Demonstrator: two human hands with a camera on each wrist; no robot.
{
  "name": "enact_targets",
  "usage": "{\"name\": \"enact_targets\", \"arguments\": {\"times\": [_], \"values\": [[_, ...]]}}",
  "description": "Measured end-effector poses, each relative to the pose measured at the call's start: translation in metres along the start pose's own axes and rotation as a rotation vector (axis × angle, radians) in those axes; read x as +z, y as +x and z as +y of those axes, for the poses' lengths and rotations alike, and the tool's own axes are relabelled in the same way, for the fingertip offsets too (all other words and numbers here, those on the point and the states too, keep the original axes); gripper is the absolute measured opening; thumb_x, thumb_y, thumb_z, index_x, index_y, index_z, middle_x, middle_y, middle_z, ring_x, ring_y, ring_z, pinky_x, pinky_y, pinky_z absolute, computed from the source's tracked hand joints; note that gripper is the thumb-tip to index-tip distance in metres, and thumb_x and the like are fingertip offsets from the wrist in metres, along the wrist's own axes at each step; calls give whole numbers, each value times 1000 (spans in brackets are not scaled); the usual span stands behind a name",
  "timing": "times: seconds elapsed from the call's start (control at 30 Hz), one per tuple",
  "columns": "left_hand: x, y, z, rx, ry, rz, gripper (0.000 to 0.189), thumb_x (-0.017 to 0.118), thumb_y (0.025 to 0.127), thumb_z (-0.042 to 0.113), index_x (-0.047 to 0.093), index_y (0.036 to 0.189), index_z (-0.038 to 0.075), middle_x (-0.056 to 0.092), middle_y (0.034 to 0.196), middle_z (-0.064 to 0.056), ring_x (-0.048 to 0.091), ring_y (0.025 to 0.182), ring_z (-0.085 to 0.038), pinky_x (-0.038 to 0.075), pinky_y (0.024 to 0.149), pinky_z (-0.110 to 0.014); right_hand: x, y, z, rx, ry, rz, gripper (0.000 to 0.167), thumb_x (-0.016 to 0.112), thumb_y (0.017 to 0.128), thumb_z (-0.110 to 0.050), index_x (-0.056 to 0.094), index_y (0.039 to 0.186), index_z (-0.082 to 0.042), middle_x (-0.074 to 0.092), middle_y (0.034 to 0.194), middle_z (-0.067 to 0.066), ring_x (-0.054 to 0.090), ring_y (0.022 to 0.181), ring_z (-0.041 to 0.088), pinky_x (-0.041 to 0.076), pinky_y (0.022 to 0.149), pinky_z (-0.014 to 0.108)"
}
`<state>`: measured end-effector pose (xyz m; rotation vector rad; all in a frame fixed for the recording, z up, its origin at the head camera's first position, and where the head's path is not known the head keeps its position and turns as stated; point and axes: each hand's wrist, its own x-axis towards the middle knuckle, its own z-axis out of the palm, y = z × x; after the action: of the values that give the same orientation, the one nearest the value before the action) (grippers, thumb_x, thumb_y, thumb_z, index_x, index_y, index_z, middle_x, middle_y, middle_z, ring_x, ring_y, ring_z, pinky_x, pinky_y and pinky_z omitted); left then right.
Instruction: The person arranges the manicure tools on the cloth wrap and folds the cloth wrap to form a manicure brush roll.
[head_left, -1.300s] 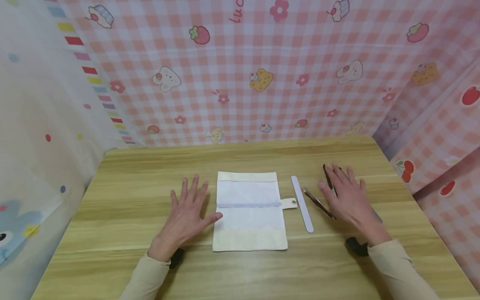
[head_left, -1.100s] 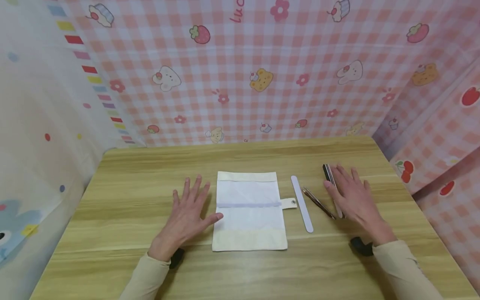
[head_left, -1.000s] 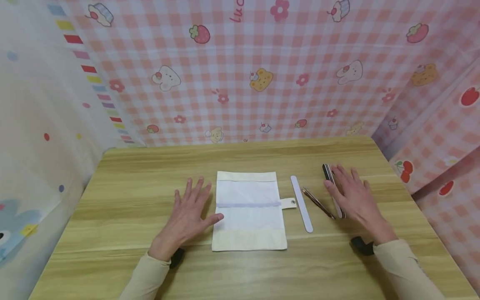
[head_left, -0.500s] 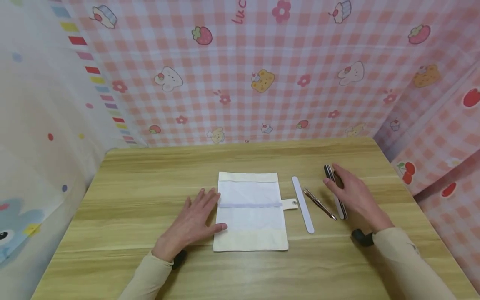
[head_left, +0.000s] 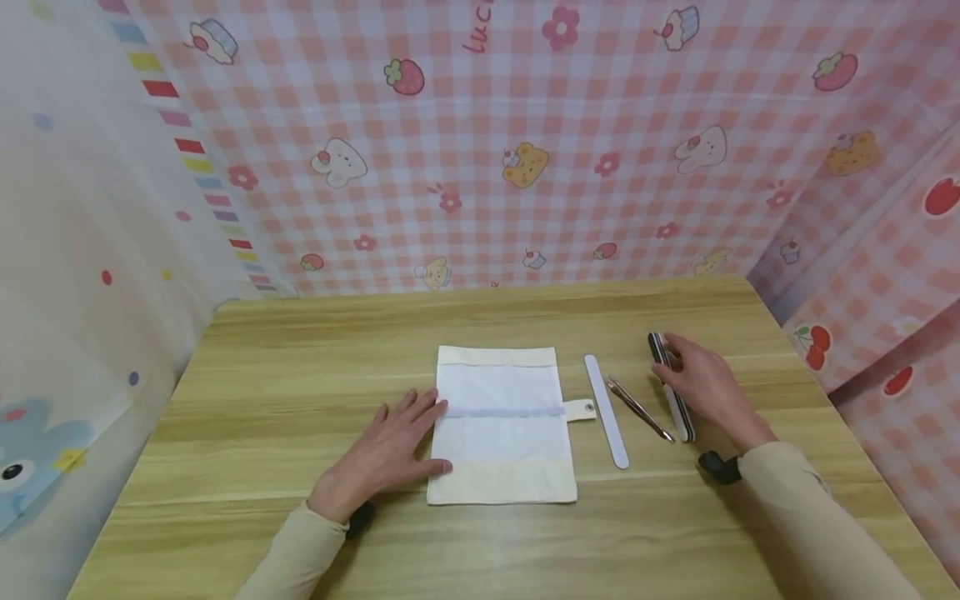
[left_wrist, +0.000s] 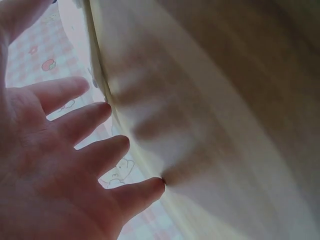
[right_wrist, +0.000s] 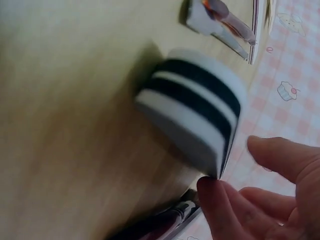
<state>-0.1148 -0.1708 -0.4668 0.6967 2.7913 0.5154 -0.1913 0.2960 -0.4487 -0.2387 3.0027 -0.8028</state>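
A flat, off-white cloth pouch (head_left: 498, 433) with a lilac stripe and snap tab lies in the middle. Fingertips and thumb of the left hand (head_left: 386, 446), spread, rest at its left edge. To the right, the right hand (head_left: 705, 379) straddles a thick nail buffer (head_left: 679, 410) layered black and white. In the right wrist view a fingertip overlaps the buffer's far end, while a gap shows between the thumb and the buffer. Beneath that hand sits a dark tool (right_wrist: 165, 220), mostly hidden in the head view.
Between pouch and buffer lie a pale nail file (head_left: 607, 412) and slim rose-gold metal tools (head_left: 641, 408). The wooden table (head_left: 330, 333) ends at a pink checked cloth (head_left: 480, 225) behind. Cloth also hangs along both sides.
The left hand slides slightly right and nearer, onto the pouch's edge. The right hand lifts from lying spread over the buffer and curves its fingers, with thumb and fingers now closer together.
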Motion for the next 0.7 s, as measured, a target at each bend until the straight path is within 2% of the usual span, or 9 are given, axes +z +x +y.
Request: {"name": "enact_targets", "arguments": {"times": [0.1, 0.3, 0.47, 0.7], "values": [[0, -1, -1, -2, -2, -16, 87, 74, 93, 52, 39, 160, 8, 30, 168, -14, 21, 154, -44, 22, 116, -74, 0, 3, 0, 2, -22, 3, 65, 69, 97, -13, 40, 146, 19, 59, 131, 37, 61, 110, 48, 49, 92, 63], [1, -2, 0, -15, -4, -31, 87, 75, 92, 51, 41, 159, 7, 31, 168, -13, 23, 154, -44, 21, 117, -73, 0, 4, 0, 12, -35, -26, 67, 71, 93, -10, 41, 144, 21, 56, 131, 42, 58, 115, 53, 47, 95, 66], [2, -5, 0, -15, 13, -35, 87, 76, 91, 51, 42, 158, 6, 31, 168, -13, 23, 154, -44, 21, 116, -73, -3, 3, 2, 7, -17, -32, 63, 71, 92, -8, 44, 141, 21, 60, 124, 38, 64, 105, 47, 53, 86, 59], [2, -7, 4, -20, 39, -38, 88, 74, 92, 53, 41, 159, 7, 30, 168, -12, 23, 154, -43, 22, 117, -72, -15, -7, -6, 47, 71, 22, 61, 67, 97, -10, 42, 147, 16, 58, 132, 36, 66, 108, 46, 57, 81, 51]]}}
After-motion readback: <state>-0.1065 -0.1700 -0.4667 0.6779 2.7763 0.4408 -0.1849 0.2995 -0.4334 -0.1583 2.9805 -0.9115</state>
